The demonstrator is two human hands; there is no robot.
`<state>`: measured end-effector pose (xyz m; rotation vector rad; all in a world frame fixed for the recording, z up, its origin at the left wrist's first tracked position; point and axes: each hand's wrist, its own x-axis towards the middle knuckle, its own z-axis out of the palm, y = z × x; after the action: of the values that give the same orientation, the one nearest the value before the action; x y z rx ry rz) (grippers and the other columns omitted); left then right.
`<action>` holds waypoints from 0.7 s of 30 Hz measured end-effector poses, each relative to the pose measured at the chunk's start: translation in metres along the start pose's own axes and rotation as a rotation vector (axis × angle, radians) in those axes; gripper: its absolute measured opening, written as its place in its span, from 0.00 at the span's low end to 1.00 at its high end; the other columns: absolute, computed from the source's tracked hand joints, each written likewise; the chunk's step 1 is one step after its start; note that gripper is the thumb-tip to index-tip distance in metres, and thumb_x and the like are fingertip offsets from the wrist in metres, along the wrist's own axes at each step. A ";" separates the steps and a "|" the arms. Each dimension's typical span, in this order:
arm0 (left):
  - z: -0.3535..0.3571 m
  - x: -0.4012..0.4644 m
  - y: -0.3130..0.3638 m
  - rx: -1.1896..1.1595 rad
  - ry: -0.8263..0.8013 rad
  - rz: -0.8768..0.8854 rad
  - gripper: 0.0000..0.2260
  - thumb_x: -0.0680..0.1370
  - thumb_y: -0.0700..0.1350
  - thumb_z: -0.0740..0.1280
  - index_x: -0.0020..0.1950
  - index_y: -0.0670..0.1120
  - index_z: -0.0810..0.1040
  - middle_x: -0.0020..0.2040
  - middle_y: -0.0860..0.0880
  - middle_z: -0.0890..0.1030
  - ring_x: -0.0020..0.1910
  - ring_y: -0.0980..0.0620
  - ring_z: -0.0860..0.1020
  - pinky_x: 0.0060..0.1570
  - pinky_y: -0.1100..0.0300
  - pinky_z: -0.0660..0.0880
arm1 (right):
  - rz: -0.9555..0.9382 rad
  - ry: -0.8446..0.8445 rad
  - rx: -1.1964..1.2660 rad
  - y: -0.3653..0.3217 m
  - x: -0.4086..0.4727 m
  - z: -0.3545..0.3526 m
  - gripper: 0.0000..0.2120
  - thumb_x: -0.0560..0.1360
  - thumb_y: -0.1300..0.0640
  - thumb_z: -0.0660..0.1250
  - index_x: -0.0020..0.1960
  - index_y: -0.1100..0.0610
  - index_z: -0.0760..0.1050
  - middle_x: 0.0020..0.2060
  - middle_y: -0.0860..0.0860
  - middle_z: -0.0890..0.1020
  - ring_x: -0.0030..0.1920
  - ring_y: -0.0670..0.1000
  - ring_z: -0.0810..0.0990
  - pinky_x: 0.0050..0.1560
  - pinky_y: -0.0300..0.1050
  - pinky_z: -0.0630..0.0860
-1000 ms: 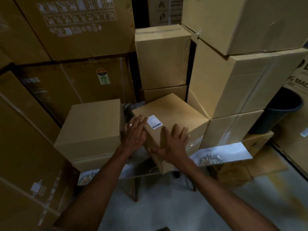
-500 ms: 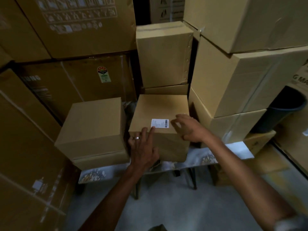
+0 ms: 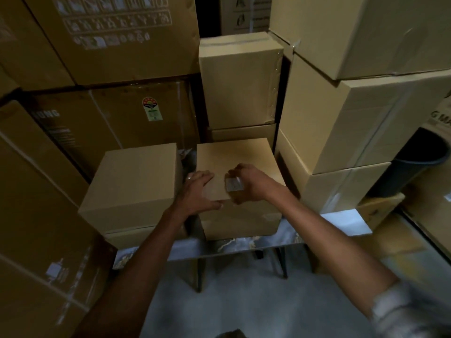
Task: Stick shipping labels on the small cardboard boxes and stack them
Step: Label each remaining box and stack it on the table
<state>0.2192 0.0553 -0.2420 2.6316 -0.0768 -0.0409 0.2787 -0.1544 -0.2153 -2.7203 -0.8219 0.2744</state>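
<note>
A small cardboard box (image 3: 234,154) stands on a low table, square to me. A white shipping label (image 3: 234,184) lies on its top near the front edge. My right hand (image 3: 253,185) curls over the label, fingers on its far and right sides and thumb below at the box's front edge. Flat on the near left part of the box top rests my left hand (image 3: 197,191), fingers straight and thumb along the front edge. A second small box (image 3: 136,181) without a visible label sits to the left on another box.
The marbled table top (image 3: 341,223) juts out at the right. Big cartons (image 3: 341,123) are stacked close at the left, back and right. A black bin (image 3: 415,162) stands at the far right. Grey floor (image 3: 244,301) lies below.
The labelled box went from skewed to square on the table. My right hand moved onto the label and curled over it. My left hand slid up onto the box top.
</note>
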 end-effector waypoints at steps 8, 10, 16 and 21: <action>0.014 -0.013 0.002 -0.006 0.103 0.044 0.53 0.56 0.76 0.67 0.76 0.48 0.72 0.71 0.51 0.71 0.70 0.46 0.64 0.70 0.48 0.69 | -0.041 -0.096 -0.084 0.006 0.003 -0.013 0.43 0.60 0.50 0.84 0.72 0.49 0.72 0.59 0.50 0.72 0.59 0.54 0.74 0.56 0.48 0.77; 0.014 -0.017 0.004 0.009 0.130 0.065 0.52 0.57 0.76 0.67 0.75 0.48 0.73 0.69 0.51 0.71 0.67 0.48 0.66 0.67 0.49 0.70 | -0.020 -0.140 -0.031 0.008 0.003 -0.018 0.44 0.59 0.51 0.85 0.71 0.47 0.70 0.57 0.49 0.70 0.56 0.53 0.73 0.52 0.51 0.80; 0.008 -0.014 0.004 -0.019 0.046 0.006 0.52 0.56 0.72 0.74 0.76 0.50 0.71 0.70 0.53 0.69 0.71 0.46 0.63 0.69 0.42 0.69 | -0.004 -0.284 -0.009 0.005 0.013 -0.027 0.46 0.56 0.47 0.86 0.68 0.42 0.66 0.57 0.46 0.69 0.59 0.54 0.72 0.52 0.51 0.77; 0.003 -0.014 -0.002 -0.138 0.060 0.011 0.47 0.57 0.66 0.81 0.73 0.51 0.75 0.67 0.54 0.71 0.69 0.48 0.64 0.70 0.43 0.69 | 0.024 -0.286 0.000 0.005 0.017 -0.026 0.49 0.57 0.43 0.86 0.72 0.46 0.66 0.58 0.46 0.69 0.60 0.53 0.72 0.58 0.52 0.77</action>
<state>0.2049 0.0559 -0.2455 2.4928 -0.0653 0.0353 0.3021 -0.1545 -0.1944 -2.7297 -0.8603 0.6811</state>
